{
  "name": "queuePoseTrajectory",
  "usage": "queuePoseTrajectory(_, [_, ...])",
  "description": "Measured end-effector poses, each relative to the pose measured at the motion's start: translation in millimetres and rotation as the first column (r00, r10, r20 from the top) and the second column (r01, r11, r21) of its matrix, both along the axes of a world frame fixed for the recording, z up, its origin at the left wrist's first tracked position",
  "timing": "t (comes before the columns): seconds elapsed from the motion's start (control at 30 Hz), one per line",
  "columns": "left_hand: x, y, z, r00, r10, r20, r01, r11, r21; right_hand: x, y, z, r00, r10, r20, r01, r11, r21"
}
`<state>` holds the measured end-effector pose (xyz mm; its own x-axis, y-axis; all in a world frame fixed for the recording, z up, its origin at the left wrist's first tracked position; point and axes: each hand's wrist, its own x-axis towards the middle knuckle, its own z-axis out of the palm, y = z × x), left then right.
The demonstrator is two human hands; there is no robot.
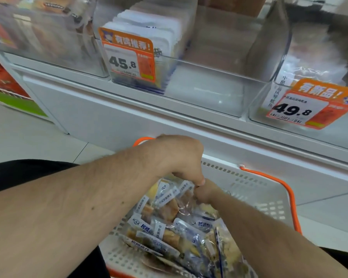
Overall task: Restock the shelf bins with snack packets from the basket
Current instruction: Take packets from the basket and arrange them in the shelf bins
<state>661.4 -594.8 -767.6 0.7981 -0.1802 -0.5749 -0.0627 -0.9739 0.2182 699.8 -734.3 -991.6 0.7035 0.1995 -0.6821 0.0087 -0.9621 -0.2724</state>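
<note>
A white perforated basket (255, 189) with orange handles stands on the floor below the shelf, holding several clear snack packets (169, 233) with blue-and-white labels. My left hand (177, 157) reaches down into the basket, fingers curled round the top of a bunch of packets. My right hand (206, 192) meets it from the right and grips the same bunch at its upper edge. On the shelf above, a clear bin (209, 77) with a 45.8 price tag holds a row of white packets on its left side; its right side is bare.
A second clear bin (309, 81) with a 49.8 tag stands at the right, another clear bin (48, 37) at the left. The white shelf front (129, 117) runs across the view. Tiled floor (28, 141) lies to the left, with a red and green display beside it.
</note>
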Motion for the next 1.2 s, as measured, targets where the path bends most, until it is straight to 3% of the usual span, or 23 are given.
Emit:
queuePoseTrajectory(0.1, [-1,3,-1,1.000,0.020,0.013,-0.020,1.000,-0.007,9,-11,45,0.990,0.100,0.101,-0.108,0.991,0.075])
queuePoseTrajectory(0.3, [-1,14,-10,0.981,0.180,0.074,-0.165,0.970,-0.181,24,-46,150,0.987,0.029,0.160,-0.076,0.952,0.296])
queuePoseTrajectory(0.43, [-8,8,-12,0.937,0.344,0.056,-0.292,0.864,-0.410,16,-61,217,0.987,0.023,0.158,-0.095,0.884,0.459])
queuePoseTrajectory(0.53, [-13,-4,-13,0.916,0.397,0.051,-0.296,0.759,-0.580,6,-70,248,0.991,0.005,0.133,-0.080,0.822,0.564])
queuePoseTrajectory(0.63, [-16,-14,-12,0.910,0.415,0.023,-0.272,0.636,-0.722,-4,-79,266,0.985,-0.005,0.172,-0.095,0.820,0.565])
queuePoseTrajectory(0.77, [-14,-23,-1,0.894,0.440,0.084,-0.234,0.619,-0.749,-12,-93,291,0.954,-0.037,0.299,-0.123,0.859,0.498])
queuePoseTrajectory(0.9, [-7,-43,20,0.855,0.501,0.132,-0.168,0.509,-0.844,-15,-108,313,0.882,-0.053,0.468,-0.156,0.905,0.396])
queuePoseTrajectory(1.0, [4,-62,35,0.808,0.550,0.212,-0.093,0.474,-0.875,-11,-117,328,0.788,-0.085,0.610,-0.143,0.938,0.316])
queuePoseTrajectory(1.07, [12,-70,45,0.745,0.581,0.327,-0.046,0.534,-0.844,-7,-124,342,0.729,-0.097,0.677,-0.125,0.954,0.271])
queuePoseTrajectory(1.2, [32,-78,59,0.516,0.417,0.748,-0.014,0.877,-0.480,0,-138,373,0.604,-0.225,0.764,-0.084,0.936,0.342])
